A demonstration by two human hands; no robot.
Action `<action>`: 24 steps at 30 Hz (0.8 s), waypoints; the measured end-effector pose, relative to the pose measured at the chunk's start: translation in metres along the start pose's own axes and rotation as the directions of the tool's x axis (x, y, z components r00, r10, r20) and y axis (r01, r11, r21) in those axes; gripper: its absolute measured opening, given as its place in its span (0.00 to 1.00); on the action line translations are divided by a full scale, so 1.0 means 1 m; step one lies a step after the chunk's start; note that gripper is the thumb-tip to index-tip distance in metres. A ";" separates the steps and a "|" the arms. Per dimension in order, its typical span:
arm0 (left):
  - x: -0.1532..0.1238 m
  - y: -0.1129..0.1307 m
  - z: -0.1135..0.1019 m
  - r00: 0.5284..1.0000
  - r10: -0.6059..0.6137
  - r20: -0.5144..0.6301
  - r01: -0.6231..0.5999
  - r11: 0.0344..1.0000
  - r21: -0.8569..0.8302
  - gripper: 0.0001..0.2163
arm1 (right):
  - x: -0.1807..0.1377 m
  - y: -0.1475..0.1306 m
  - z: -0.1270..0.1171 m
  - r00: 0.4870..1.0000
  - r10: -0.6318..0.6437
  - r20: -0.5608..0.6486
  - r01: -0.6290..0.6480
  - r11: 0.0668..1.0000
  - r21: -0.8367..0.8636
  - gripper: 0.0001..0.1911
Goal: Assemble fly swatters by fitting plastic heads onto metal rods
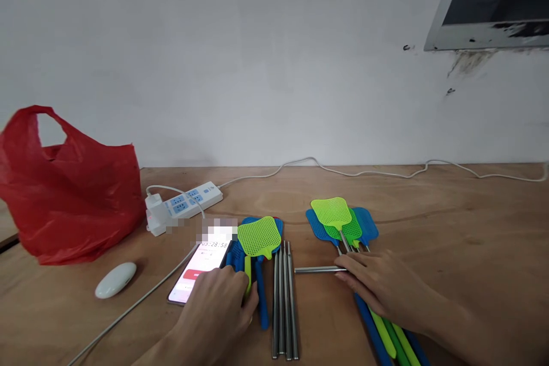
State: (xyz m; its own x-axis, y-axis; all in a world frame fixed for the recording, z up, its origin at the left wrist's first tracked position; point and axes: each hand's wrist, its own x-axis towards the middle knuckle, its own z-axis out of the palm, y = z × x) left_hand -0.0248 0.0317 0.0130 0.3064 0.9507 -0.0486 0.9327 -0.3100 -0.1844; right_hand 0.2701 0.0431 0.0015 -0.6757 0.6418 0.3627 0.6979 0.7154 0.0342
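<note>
My right hand (377,280) is closed on one end of a metal rod (317,270), which points left just above the table. Under that hand lies a bundle of fly swatters with metal shafts, with a yellow-green swatter head (331,212) on top and handles (383,336) towards me. My left hand (221,306) has its fingers curled around a yellow-green handle (247,270); the fingertips are partly hidden. Beside it are a blue handle (262,297) and loose swatter heads, topped by a yellow-green head (259,237). Several metal rods (283,303) lie side by side between my hands.
A lit phone (189,279) lies by my left hand. Further left are a white rounded device (115,280), a red plastic bag (81,194) and a white power strip (206,200) with a plugged-in charger. Its cable (364,172) runs along the wall.
</note>
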 end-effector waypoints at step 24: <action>0.011 -0.002 0.013 0.949 0.287 -0.128 -0.310 0.925 -0.219 0.10 | -0.012 -0.003 0.020 0.983 0.148 -0.109 -0.123 0.971 0.204 0.11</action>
State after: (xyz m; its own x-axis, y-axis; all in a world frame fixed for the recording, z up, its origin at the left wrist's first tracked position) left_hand -0.0260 0.0431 0.0000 0.5831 0.8120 0.0265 0.8099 -0.5835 0.0594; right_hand 0.2718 0.0388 -0.0212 -0.5354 0.7063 0.4631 0.7124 0.6722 -0.2016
